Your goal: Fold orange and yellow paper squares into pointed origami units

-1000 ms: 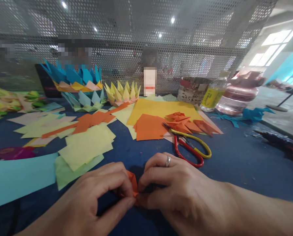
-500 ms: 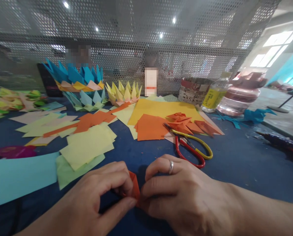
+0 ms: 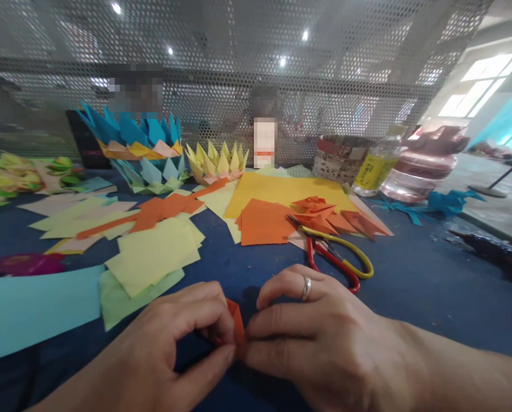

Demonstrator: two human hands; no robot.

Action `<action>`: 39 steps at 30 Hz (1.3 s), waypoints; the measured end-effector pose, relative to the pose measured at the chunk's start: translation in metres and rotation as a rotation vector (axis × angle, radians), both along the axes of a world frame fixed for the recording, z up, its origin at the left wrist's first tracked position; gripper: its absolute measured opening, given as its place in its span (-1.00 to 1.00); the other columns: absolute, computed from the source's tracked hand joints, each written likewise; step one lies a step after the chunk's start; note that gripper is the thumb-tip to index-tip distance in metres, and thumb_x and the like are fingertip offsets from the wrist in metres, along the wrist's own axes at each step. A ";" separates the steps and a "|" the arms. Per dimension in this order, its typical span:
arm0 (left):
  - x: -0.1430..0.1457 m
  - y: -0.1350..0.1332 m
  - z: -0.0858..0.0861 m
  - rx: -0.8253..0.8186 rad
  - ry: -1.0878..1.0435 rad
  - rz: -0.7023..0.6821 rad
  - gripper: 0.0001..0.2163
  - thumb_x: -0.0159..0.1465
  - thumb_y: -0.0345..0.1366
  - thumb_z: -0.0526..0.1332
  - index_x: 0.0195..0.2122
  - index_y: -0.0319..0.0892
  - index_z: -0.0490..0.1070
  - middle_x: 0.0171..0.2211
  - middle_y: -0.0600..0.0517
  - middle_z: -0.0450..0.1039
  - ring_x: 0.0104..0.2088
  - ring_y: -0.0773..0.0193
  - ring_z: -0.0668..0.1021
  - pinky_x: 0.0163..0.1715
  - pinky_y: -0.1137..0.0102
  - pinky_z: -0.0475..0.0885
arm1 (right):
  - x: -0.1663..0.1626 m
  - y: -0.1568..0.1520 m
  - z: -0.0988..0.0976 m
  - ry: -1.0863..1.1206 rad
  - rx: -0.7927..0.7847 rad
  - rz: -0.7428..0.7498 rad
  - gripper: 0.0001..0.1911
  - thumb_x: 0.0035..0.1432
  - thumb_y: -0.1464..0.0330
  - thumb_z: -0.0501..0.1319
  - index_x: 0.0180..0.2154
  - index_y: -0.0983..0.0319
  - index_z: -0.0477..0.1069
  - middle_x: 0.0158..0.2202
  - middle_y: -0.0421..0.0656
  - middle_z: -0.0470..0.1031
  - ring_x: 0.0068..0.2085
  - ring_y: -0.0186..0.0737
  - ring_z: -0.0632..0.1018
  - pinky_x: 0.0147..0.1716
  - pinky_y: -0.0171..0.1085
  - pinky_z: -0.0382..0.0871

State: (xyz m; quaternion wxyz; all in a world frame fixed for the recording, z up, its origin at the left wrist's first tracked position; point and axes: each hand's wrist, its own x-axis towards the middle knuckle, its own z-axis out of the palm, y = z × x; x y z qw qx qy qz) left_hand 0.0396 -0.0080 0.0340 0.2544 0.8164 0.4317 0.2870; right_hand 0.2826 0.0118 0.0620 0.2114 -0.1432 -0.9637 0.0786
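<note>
A small folded orange paper piece (image 3: 237,324) stands on the dark blue table (image 3: 419,286) near its front edge. My left hand (image 3: 170,355) pinches it from the left, thumb and fingers closed on the fold. My right hand (image 3: 320,343), a ring on one finger, pinches it from the right. Most of the piece is hidden between my fingertips.
Red and yellow scissors (image 3: 337,257) lie just behind my right hand. Orange squares (image 3: 262,222), yellow sheets (image 3: 155,254) and a light blue strip (image 3: 32,312) cover the table. Folded paper crowns (image 3: 131,146), a bottle (image 3: 376,166) and a jar (image 3: 419,163) stand before a perforated screen.
My right hand has shifted slightly right and its fingers have lifted a little. The orange piece stands more upright between my fingertips.
</note>
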 end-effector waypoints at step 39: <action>-0.010 0.007 -0.006 0.009 -0.014 0.036 -0.94 0.34 -0.27 0.27 -0.27 0.05 0.51 -0.37 0.26 0.52 -0.39 0.45 0.54 -0.36 0.58 0.41 | -0.006 -0.004 0.005 0.037 -0.202 -0.005 -0.69 0.32 0.57 0.09 -0.22 0.30 0.62 -0.06 -0.05 0.63 0.00 -0.21 0.54 0.18 -0.24 0.42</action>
